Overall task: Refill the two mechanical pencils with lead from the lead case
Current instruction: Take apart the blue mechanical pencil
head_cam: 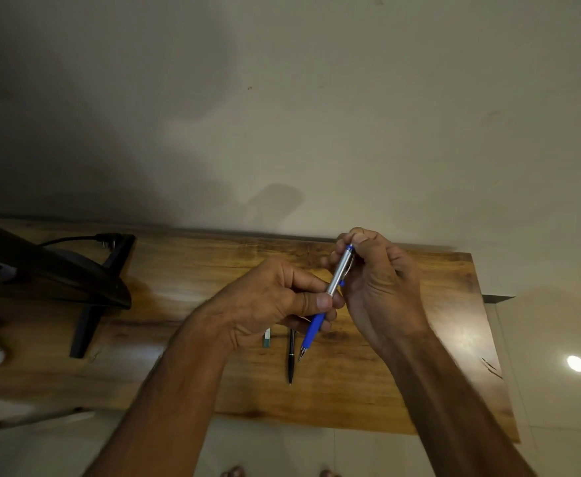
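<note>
Head view: the left hand (pixel 268 297) pinches the blue-and-silver pencil (pixel 336 274) between thumb and curled fingers where the silver barrel meets the blue grip. The right hand (pixel 382 287) curls its fingertips round the blue cap end. The pencil is held tilted above the middle of the desk (pixel 420 390), tip down and pointing toward the front edge. The black pencil (pixel 291 356) lies flat below it, nearer the front edge. The lead case (pixel 266 338) lies just left of the black pencil, partly hidden by the left hand. The step appears to be working the cap. It is best done with the barrel held steady, the pull straight along the axis, the tip kept low and the cap kept in the fingers.
</note>
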